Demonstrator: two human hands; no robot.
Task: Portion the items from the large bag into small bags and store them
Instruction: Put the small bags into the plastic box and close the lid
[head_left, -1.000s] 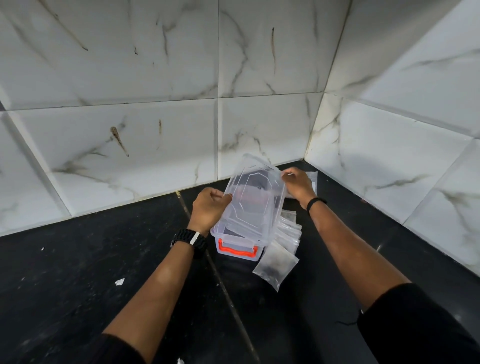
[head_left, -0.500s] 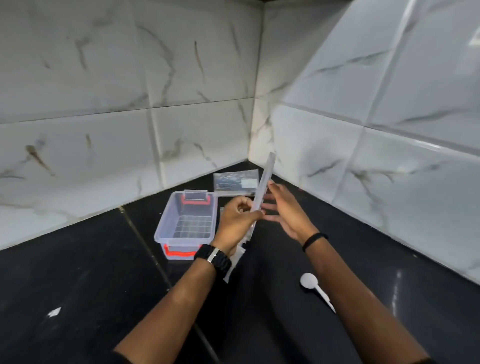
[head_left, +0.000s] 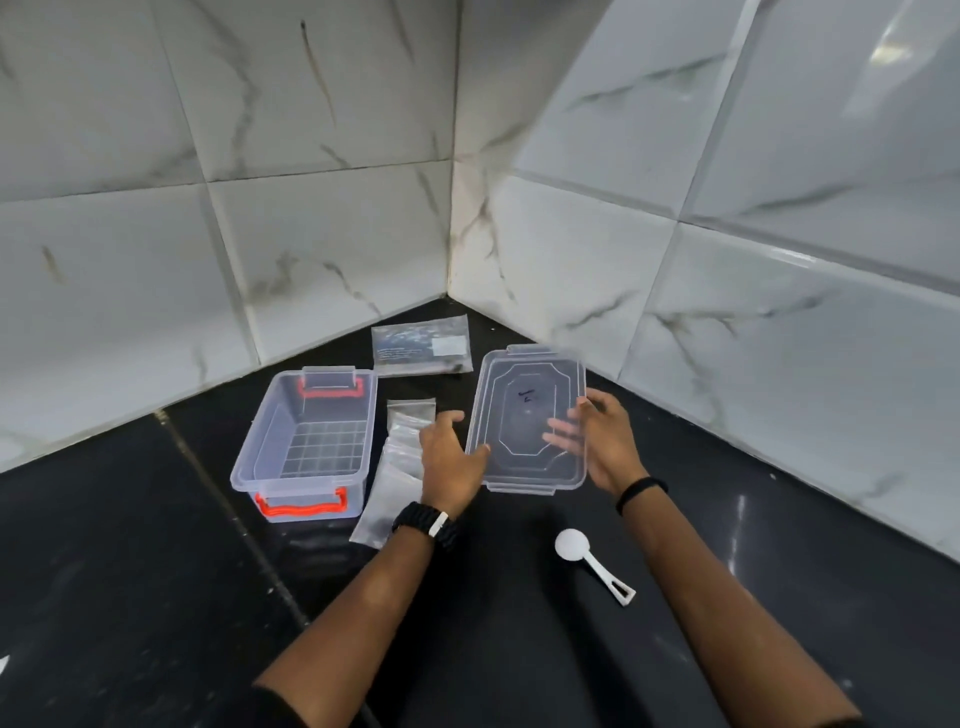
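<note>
A clear storage box (head_left: 270, 441) with orange latches stands open and empty on the black counter. Its clear lid (head_left: 524, 452) lies nearly flat to the right of it. My left hand (head_left: 451, 462) is at the lid's left edge, thumb touching it, fingers relaxed. My right hand (head_left: 605, 447) is at the lid's right edge with straight, blurred fingers spread over the lid. A pile of small clear zip bags (head_left: 400, 457) lies between box and lid, partly hidden by my left hand. The large bag (head_left: 421, 345) with dark contents lies flat in the corner.
A white plastic measuring spoon (head_left: 589, 561) lies on the counter under my right forearm's left side. Marble-tiled walls (head_left: 727, 312) close in the corner behind and to the right. A tile seam (head_left: 218, 493) runs diagonally across the counter left of the box.
The lid came off the box, was held upright between both hands, and now lies nearly flat right of the small bags. The camera turned right, bringing the spoon into view.
</note>
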